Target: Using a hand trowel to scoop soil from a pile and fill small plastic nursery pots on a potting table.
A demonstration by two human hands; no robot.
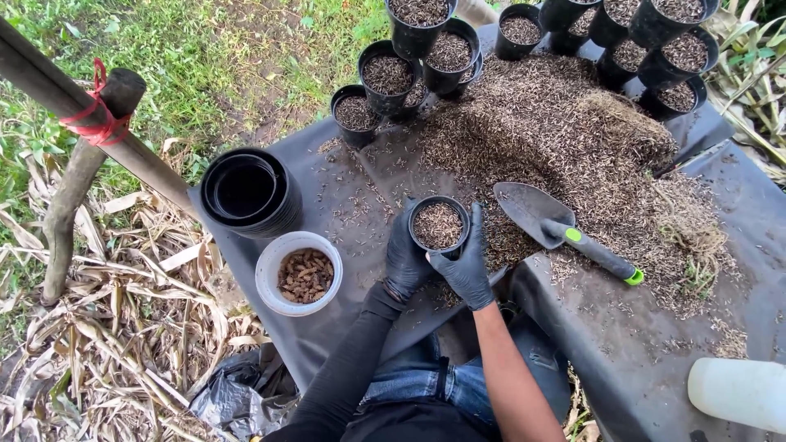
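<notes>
A wide black ground sheet (344,188) is spread over grass and dry leaves, seen from above. A large heap of brown husk-like potting mix (565,131) is piled on its far right part. Filled black pots (389,75) are clustered along the sheet's far edge, and a stack of empty black pots (246,192) is set at the left. Just beside that stack, a white bowl of brown pellets (299,272) is placed. A grey trowel with a green-tipped handle (565,229) is laid on the mix, blade toward the person, just right of the hands. A white jug (741,393) is partly seen at the lower right corner.

At the centre, a small black pot (439,227), upright and filled nearly to the rim, is held between both black-gloved hands. The left hand (405,258) is wrapped around its left wall, its grip closed on the pot. The right hand (467,262) is pressed against the right wall, fingers (476,225) curled over the rim. The trowel lies nearer the right hand; the bowl lies nearer the left.
</notes>
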